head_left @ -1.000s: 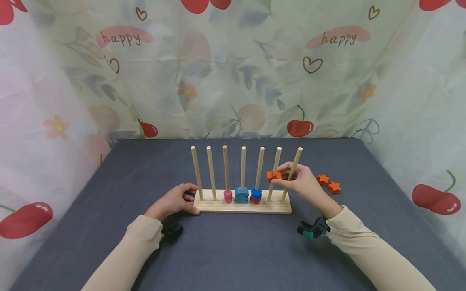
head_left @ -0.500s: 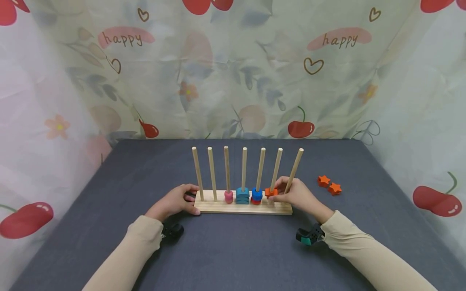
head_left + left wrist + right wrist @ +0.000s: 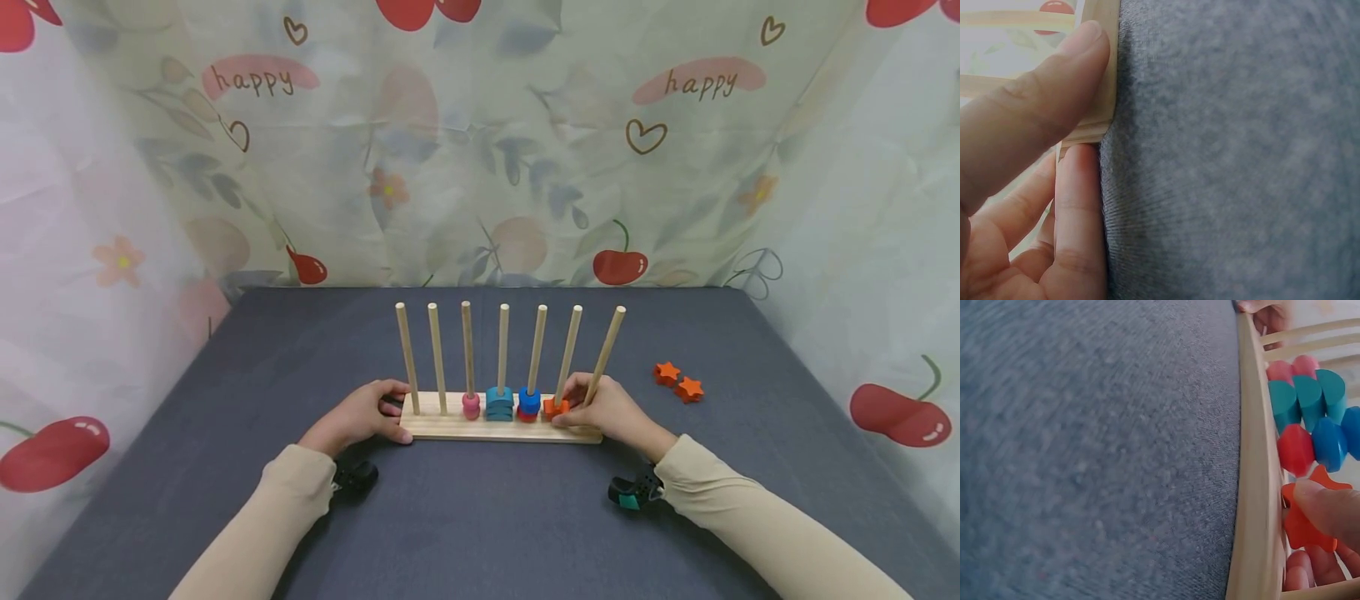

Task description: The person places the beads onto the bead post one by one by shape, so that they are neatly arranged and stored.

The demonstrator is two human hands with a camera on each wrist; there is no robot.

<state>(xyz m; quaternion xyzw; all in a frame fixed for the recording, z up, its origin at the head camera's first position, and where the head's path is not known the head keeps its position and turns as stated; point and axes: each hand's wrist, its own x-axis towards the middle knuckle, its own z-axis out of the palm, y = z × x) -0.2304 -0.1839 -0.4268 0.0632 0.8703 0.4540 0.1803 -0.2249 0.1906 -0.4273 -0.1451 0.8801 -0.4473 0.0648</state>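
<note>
A wooden peg board [image 3: 465, 430] with several upright pegs stands on the table. My left hand [image 3: 363, 414] grips its left end, the thumb [image 3: 1079, 69] on the board and the fingers at the end face. With my right hand [image 3: 611, 410] I pinch an orange star bead [image 3: 1307, 528] low on the second peg from the right. Beside it, a blue bead [image 3: 529, 398] sits above a red bead [image 3: 1295, 450]. Teal half-round beads [image 3: 499, 403] and pink beads [image 3: 471, 406] sit on the pegs further left. The star's far side is hidden by my fingers.
Two orange stars [image 3: 667, 373] lie on the dark cloth to the right of the board. The rightmost peg [image 3: 606, 350] rises close to my right hand. A patterned curtain [image 3: 480, 167] hangs behind and beside the table [image 3: 480, 517].
My right hand has moved down along the peg, bringing the orange star from partway up to near the base. The left hand has stayed on the board's end.
</note>
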